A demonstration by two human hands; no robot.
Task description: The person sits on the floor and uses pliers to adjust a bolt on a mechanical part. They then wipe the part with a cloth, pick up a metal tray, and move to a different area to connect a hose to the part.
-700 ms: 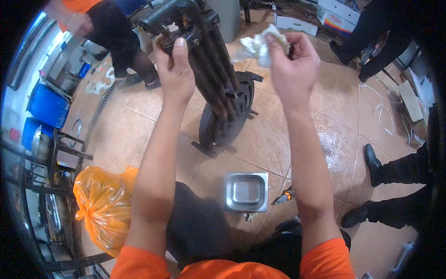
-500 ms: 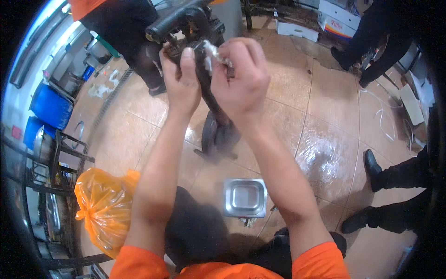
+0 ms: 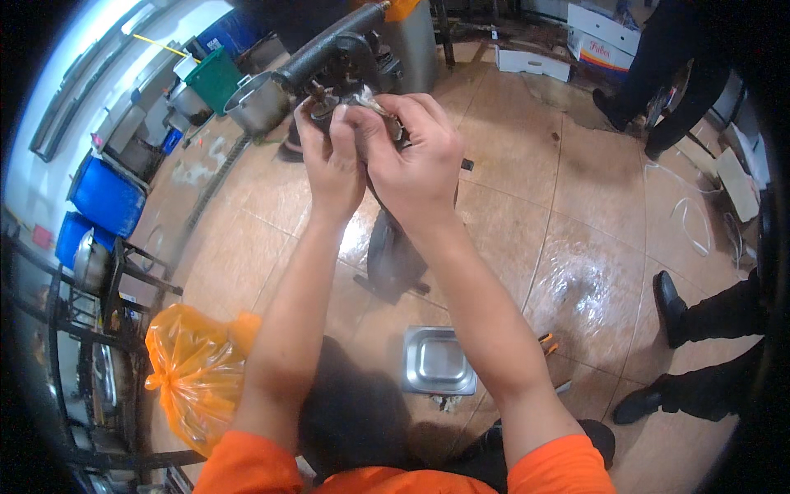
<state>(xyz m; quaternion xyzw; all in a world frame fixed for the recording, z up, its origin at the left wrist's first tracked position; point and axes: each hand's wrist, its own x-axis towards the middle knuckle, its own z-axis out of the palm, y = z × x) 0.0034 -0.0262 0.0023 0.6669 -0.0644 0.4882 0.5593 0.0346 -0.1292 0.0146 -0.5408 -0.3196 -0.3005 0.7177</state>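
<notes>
My left hand (image 3: pixel 333 165) grips the upper end of a dark metal assembly (image 3: pixel 329 53) of thick tubes, whose lower base (image 3: pixel 387 272) rests on the tiles. My right hand (image 3: pixel 415 165) pinches a crumpled whitish rag (image 3: pixel 368 96) against that upper part, right beside my left thumb; both hands hide much of the contact. Below, between my forearms, a square steel pan (image 3: pixel 410 361) sits on the floor, with orange-handled pliers (image 3: pixel 546 344) partly behind my right forearm. A tied orange bag (image 3: pixel 193 379) lies left of my left forearm.
A black metal rack (image 3: pixel 74 329), blue tubs (image 3: pixel 107 198), a green bin (image 3: pixel 210 78) and a steel pot (image 3: pixel 247 107) line the left. Co-workers' dark legs stand at lower right (image 3: pixel 708 309) and upper right (image 3: pixel 646 74), near cardboard boxes (image 3: pixel 601 49) and loose cords (image 3: pixel 691 239).
My right hand has come left from the side onto the assembly with the rag. The view has shifted slightly, and the co-worker at upper left is now mostly out of sight.
</notes>
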